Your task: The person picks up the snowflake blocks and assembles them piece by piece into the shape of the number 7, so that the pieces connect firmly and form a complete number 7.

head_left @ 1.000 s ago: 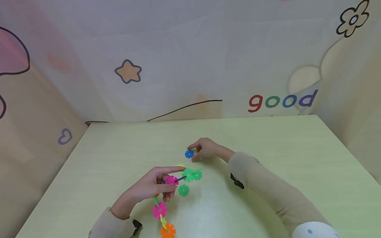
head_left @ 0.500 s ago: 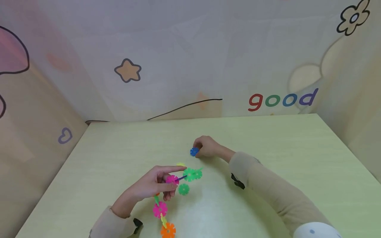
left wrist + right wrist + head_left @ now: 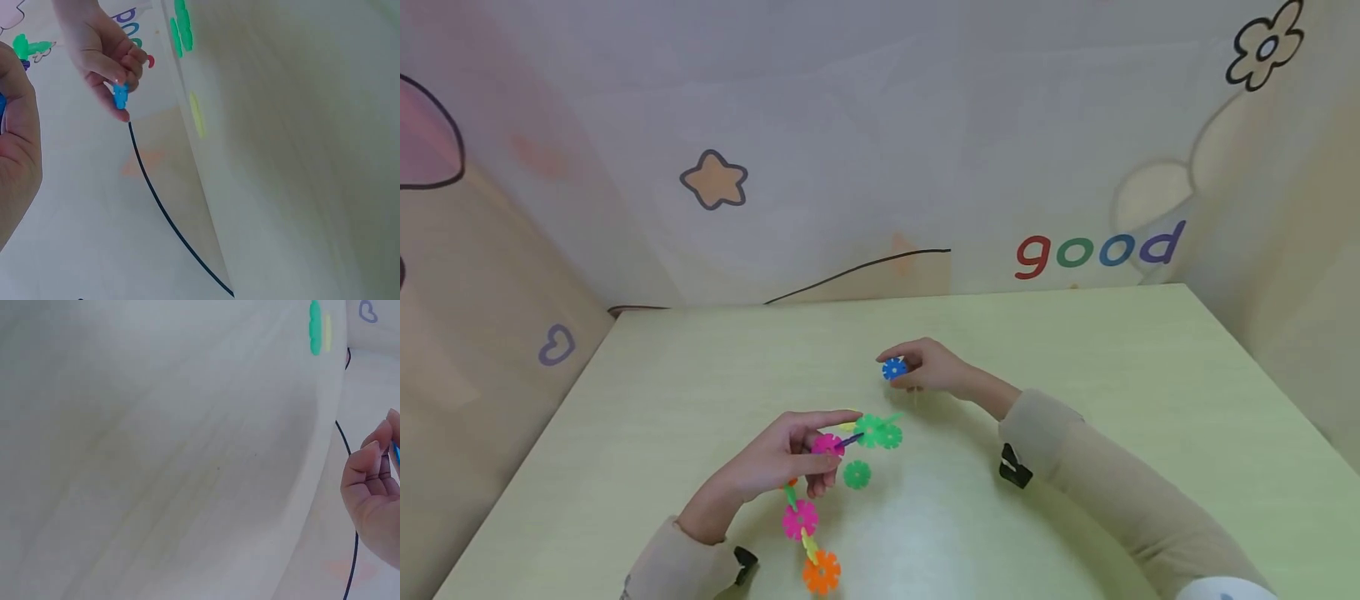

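Head view: a person's right hand [image 3: 928,368] lifts a blue snowflake disc [image 3: 893,368] off the pale green surface [image 3: 1112,392], thumb and forefinger pinching it by its edge at the far middle of the scene. Nearer, the left hand [image 3: 790,458] holds one end of a chain of interlocked discs [image 3: 805,533], its grip curled round a pink disc [image 3: 827,444] with the index finger stretched out above it; a pair of joined green discs [image 3: 880,433] projects rightward from that grip. A loose green disc [image 3: 857,474] lies flat just near of them. The left wrist view shows the blue piece [image 3: 120,95] held clear between the fingertips. The step in hand appears to be fetching a fresh piece; the next move likely calls for carrying it near and left, then lining up its slot with a notch at the chain's green end.
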Demonstrator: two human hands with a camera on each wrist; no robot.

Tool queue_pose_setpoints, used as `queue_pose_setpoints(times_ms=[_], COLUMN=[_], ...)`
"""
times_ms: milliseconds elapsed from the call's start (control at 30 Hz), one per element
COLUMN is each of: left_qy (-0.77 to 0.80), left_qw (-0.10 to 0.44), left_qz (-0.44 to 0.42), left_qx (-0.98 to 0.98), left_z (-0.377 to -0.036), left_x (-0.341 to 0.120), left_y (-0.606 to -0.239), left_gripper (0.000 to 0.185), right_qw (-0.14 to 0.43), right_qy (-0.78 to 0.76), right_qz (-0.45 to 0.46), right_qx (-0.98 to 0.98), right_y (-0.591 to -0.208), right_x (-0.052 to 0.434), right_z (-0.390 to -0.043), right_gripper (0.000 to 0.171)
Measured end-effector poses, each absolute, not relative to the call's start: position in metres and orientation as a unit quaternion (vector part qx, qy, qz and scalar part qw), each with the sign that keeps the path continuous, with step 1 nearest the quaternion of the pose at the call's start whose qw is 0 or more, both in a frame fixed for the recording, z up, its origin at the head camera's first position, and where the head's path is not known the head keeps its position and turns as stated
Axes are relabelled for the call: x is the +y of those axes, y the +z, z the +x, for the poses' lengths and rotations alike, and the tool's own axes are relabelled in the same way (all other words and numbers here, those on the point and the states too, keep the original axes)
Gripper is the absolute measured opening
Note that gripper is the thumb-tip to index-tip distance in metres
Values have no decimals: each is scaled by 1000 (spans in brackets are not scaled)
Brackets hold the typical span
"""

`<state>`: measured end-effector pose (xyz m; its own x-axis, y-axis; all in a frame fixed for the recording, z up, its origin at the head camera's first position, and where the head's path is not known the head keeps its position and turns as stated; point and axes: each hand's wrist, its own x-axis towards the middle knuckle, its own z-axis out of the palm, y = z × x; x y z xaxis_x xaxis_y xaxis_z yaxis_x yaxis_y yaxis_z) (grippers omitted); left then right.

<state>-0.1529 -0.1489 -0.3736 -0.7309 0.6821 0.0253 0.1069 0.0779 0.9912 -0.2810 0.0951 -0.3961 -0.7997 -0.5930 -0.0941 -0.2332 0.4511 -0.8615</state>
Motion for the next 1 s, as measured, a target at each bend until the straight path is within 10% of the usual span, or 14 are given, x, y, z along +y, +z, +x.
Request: queue_pose_setpoints(times_ms=[1000], left_qy=[637], left_qw=[225], left_qz=[272], left_qx=[686], left_z=[-155], left_x=[-144], left_y=[-371], left_gripper=[50], right_qw=[178], right_qy=[-546], right_qz=[-291], right_qx=[765], right_y=[-361], right_x=[140], right_z=[-225], right_gripper=[39])
